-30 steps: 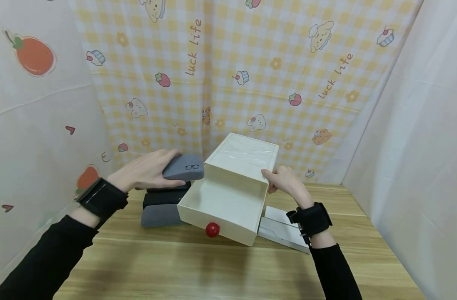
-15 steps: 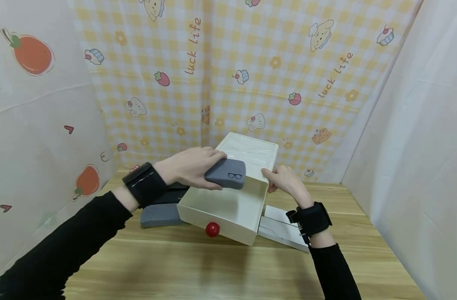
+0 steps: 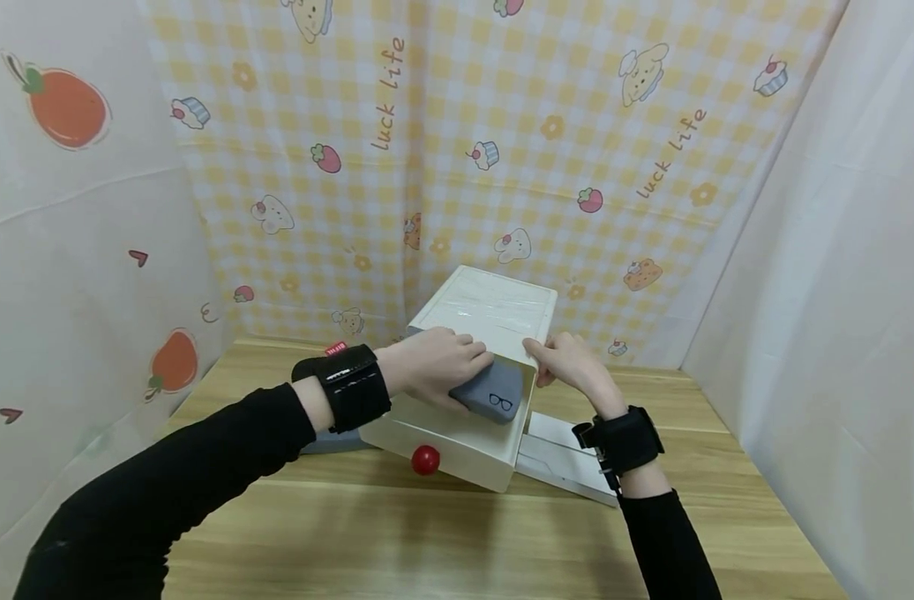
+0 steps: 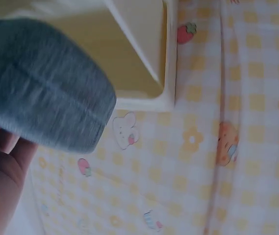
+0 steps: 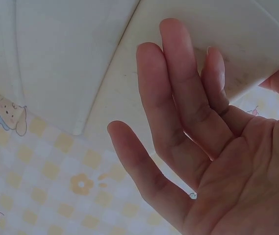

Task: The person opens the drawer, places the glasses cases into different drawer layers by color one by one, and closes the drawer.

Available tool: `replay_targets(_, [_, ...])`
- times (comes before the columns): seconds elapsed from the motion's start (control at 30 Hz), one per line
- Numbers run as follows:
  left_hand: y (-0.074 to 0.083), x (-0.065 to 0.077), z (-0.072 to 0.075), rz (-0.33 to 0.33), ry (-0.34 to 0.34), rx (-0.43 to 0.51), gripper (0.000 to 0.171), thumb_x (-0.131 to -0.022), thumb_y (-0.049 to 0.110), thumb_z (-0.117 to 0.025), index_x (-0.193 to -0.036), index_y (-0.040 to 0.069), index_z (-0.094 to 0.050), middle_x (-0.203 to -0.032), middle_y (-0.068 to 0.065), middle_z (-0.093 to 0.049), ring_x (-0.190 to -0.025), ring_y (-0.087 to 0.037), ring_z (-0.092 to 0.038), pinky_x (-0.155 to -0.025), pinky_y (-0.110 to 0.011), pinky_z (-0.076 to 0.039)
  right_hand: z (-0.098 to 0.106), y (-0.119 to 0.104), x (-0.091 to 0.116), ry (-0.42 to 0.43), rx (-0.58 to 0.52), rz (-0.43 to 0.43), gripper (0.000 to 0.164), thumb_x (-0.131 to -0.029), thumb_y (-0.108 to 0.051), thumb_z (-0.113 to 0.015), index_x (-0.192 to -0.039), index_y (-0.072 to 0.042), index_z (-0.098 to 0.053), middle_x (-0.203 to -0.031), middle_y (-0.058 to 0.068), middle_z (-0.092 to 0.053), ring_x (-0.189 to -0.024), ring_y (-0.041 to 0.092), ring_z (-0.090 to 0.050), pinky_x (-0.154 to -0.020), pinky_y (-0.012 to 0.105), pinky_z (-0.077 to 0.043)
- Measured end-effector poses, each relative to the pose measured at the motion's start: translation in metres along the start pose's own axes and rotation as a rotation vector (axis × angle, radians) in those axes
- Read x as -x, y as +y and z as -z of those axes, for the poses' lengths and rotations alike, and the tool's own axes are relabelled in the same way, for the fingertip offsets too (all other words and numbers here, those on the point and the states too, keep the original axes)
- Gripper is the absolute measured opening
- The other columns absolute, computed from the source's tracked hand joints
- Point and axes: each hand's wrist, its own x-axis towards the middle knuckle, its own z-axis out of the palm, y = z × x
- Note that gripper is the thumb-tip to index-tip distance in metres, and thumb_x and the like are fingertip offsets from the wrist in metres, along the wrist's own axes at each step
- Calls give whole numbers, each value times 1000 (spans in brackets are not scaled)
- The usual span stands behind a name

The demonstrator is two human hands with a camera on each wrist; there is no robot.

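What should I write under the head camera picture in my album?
Left hand holds a gray case with a glasses picture at the open drawer; right hand grips the cream box.

Grey case [image 4: 46,88] in front of cream box [image 4: 144,103]

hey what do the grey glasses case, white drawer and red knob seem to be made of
Grey glasses case: probably fabric-covered, matte, with a flecked, cloth-like surface. White drawer: likely plastic, smooth, with thin, even walls. Red knob: glossy, showing a bright highlight; plastic or lacquered wood, I can't tell.
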Motion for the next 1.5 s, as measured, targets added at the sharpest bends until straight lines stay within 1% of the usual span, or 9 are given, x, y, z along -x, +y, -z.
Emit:
replay_targets(0.13, [7,-7,-3,-29,-31,-104,72,-81,64,-60,-125,7,-52,-106,-1,-64,-91,-10,-63,-74,-24,-54,-1,1,0,1,3,1,56,-97,-44,-43,-65,-4,-66,-67,7,-71,-62,13,-67,-82,42,-51])
replay_targets(0.3, [13,-15,-11,-38,-90,-148,74,-85,64,-54,-133,7,-48,-115,-2,-66,-100,-12,-65,-82,-25,-54,-1,1,0,6,3,3,56,-97,-44,-43,-65,-4,-66,-66,7,-71,-62,13,-67,-83,43,-51])
replay_targets(0.53, [17,-20,-22,8,-191,-199,77,-89,65,-46,-145,13,-38,-125,-4,-63,-108,-15,-63,-85,-25,-53,-1,1,0,-2,-3,2,56,-97,-44,-42,-66,-4,-66,-67,7,-71,-63,14,-68,-85,44,-51])
replay_targets(0.73, [15,-21,-28,0,-159,-333,71,-93,61,-39,-145,13,-40,-114,-1,-69,-98,-11,-65,-77,-22,-55,-1,1,0,-16,-20,-13,57,-97,-46,-41,-67,-4,-67,-68,8,-71,-62,14,-68,-85,44,-52])
replay_targets(0.83, [14,-21,-30,-39,-115,-430,60,-98,49,-40,-144,11,-41,-109,-2,-71,-90,-9,-67,-75,-21,-55,-2,1,-1,-19,-24,-11,58,-97,-46,-41,-67,-4,-67,-68,8,-71,-61,13,-67,-84,44,-53])
replay_targets(0.97, [11,-22,-30,-90,-67,-503,44,-102,27,-43,-142,10,-45,-109,-4,-71,-87,-9,-68,-76,-21,-55,-2,1,-1,-21,-24,-13,58,-98,-46,-40,-67,-4,-67,-67,7,-71,-61,14,-68,-84,44,-52])
replay_targets(1.13, [10,-22,-26,-98,-65,-458,40,-99,17,-48,-140,12,-48,-109,-2,-70,-93,-10,-66,-77,-21,-54,-1,1,0,-25,-18,-19,58,-98,-46,-40,-67,-4,-67,-67,7,-71,-62,14,-68,-85,45,-52])
replay_targets(1.27, [10,-19,-26,-75,-55,-368,41,-98,20,-52,-138,14,-50,-111,0,-69,-94,-9,-65,-73,-21,-54,-1,1,0,-26,-20,-21,59,-98,-46,-40,-67,-4,-67,-66,7,-71,-61,14,-68,-84,45,-52])
replay_targets(1.5, [8,-10,-20,53,-10,159,44,-94,38,-56,-131,15,-54,-119,1,-67,-104,-14,-65,-84,-27,-53,-1,1,0,-29,-25,-24,59,-97,-46,-40,-67,-3,-66,-66,7,-71,-61,14,-68,-84,44,-52])
